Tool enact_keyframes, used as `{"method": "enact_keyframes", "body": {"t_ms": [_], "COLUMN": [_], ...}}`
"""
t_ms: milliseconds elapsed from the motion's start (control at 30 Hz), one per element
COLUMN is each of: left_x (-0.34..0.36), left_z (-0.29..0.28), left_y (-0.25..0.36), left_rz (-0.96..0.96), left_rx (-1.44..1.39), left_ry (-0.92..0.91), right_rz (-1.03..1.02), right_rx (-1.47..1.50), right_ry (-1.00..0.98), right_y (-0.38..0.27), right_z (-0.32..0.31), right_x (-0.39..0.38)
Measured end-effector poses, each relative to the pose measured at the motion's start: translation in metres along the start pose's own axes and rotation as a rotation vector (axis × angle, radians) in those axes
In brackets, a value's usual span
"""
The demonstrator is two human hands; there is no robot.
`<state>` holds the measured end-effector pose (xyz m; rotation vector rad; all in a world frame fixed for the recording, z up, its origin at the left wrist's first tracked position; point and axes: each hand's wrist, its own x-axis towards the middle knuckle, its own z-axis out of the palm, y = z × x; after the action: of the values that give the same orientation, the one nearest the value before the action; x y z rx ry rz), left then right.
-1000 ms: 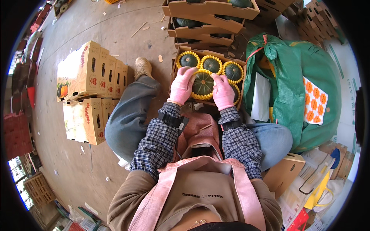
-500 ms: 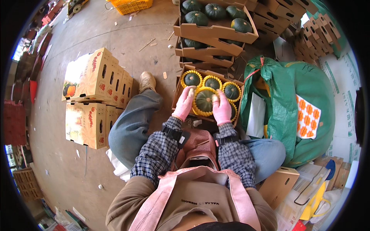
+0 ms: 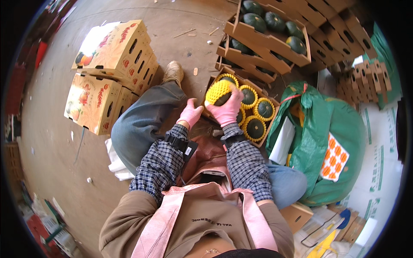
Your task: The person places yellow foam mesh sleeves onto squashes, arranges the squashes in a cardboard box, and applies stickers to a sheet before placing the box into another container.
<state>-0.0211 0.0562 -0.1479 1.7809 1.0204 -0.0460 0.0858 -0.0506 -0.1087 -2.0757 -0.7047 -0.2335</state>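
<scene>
My right hand (image 3: 228, 109), in a pink glove, grips a dark green pumpkin wrapped in a yellow foam net (image 3: 218, 91). It is tilted and raised over the left part of a low cardboard box. My left hand (image 3: 189, 113), also gloved in pink, is apart from it to the left, with its fingers parted and nothing in them. Inside the box sit several netted pumpkins (image 3: 254, 128), their dark tops showing. The held pumpkin and my right hand cover part of the box's left side.
Stacked open cartons of bare pumpkins (image 3: 274, 21) stand behind the box. Printed cartons (image 3: 112, 49) are piled to the left, beside my outstretched leg. A bulging green sack (image 3: 340, 124) lies on the right. Scraps of wood (image 3: 184, 33) litter the floor.
My left hand has let go of the netted pumpkin and moved left. My right hand has lifted and tilted the pumpkin toward the box's left side. The view has turned and shifted.
</scene>
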Motion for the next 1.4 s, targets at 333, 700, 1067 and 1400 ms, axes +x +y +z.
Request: {"method": "enact_keyframes", "body": {"t_ms": [333,700,1067,1400], "left_x": [-0.012,-0.002,-0.016,-0.003], "left_z": [0.025,0.038,0.015,-0.002], "left_y": [-0.003,-0.008,0.012,0.044], "left_rz": [0.108,0.154,0.411,0.099], "left_rx": [-0.326,-0.176,-0.026,0.632], "left_ry": [0.188,0.319,0.242,-0.155], "right_rz": [0.104,0.337,0.384,0.420], "right_rx": [-0.413,-0.453,-0.318,-0.595], "right_ry": [-0.481,-0.941,-0.757,-0.817], "right_y": [-0.015,-0.025,-0.009,-0.029], "right_z": [-0.014,-0.013,-0.019,-0.007], "right_x": [-0.014,0.030,0.019,0.021]}}
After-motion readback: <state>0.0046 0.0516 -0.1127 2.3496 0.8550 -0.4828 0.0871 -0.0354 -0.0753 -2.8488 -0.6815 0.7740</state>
